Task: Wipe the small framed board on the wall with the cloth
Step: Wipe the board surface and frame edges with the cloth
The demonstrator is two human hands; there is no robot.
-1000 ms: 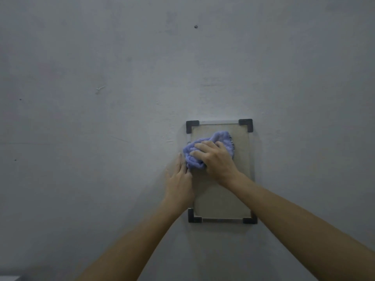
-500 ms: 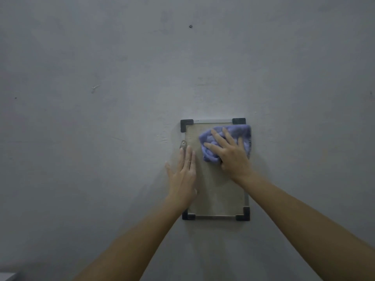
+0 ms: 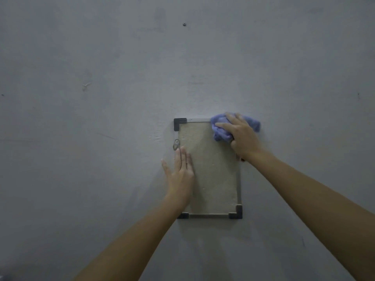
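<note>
Head view, and the board hangs upright on the grey wall, low and centre. The right hand grips the bunched cloth, fingers curled round it, pressing right at the board's top right corner. Part of the cloth spills past the frame onto the wall. The left hand lies flat, fingers straight, across the left edge, just under the small metal clip, bracing.

Now the danger. That corner piece sits hidden under the cloth, and a loose fold could well catch on it and drag. A hard sideways sweep might shift or tilt the board on its fixing, so the flat left hand looks like the only thing steadying it. And the strip beneath that left hand risks going unwiped unless it moves.
</note>
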